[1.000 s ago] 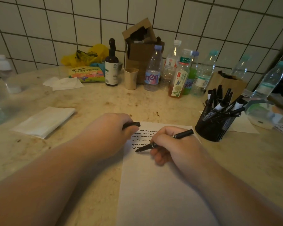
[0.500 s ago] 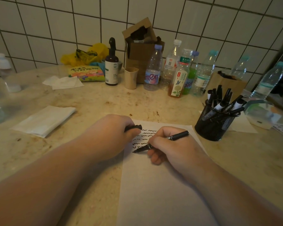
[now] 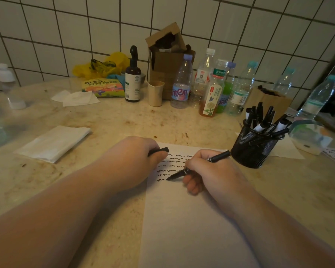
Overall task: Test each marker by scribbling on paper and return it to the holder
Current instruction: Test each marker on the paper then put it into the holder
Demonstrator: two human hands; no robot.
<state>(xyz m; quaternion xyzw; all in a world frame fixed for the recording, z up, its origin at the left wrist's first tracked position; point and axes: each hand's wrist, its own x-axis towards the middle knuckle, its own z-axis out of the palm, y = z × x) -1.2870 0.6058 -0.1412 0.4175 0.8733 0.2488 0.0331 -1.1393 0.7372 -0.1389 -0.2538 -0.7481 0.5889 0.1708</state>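
Note:
A white sheet of paper [image 3: 186,225] lies on the counter in front of me, with several wavy black scribble lines [image 3: 174,161] near its top. My right hand [image 3: 211,171] grips a black marker [image 3: 219,156], its tip touching the paper at the end of the lowest scribble. My left hand [image 3: 135,163] rests on the paper's left edge, closed on a black marker cap [image 3: 160,150]. A black mesh holder [image 3: 253,146] with several black and white markers [image 3: 265,120] stands just right of the paper's top corner.
Several plastic bottles [image 3: 182,84], a dark spray bottle [image 3: 132,78], a beige cup [image 3: 156,92] and a cardboard box [image 3: 168,59] line the tiled wall behind. Folded white tissue [image 3: 52,143] lies at left. A clear plastic container [image 3: 309,136] sits right of the holder.
A new short scribble has appeared on the lowest line, and the marker tip has moved slightly left and down the paper. My left hand has stayed in place.

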